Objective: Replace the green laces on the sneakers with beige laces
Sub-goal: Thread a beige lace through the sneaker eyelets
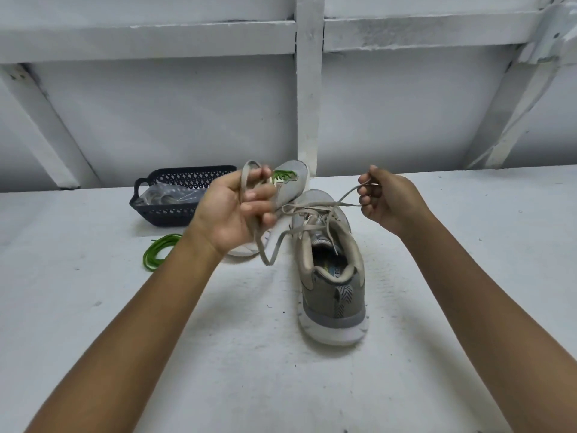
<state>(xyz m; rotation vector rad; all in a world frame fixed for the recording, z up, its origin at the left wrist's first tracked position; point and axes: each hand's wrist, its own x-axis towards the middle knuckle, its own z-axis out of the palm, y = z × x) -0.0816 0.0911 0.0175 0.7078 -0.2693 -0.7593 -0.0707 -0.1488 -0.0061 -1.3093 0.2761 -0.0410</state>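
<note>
A grey sneaker (331, 285) stands heel toward me on the white surface, threaded with a beige lace (312, 210). My left hand (234, 210) grips one end of that lace as a loop, with its tail hanging below. My right hand (387, 198) pinches the other end, pulled out to the right. Behind my left hand lies the second sneaker (290, 182), which still carries green laces (282, 175). A loose green lace (157, 251) lies coiled on the surface at the left.
A dark plastic basket (175, 195) with clear plastic packets inside stands at the back left. A white wall with beams rises behind the white surface (249, 354).
</note>
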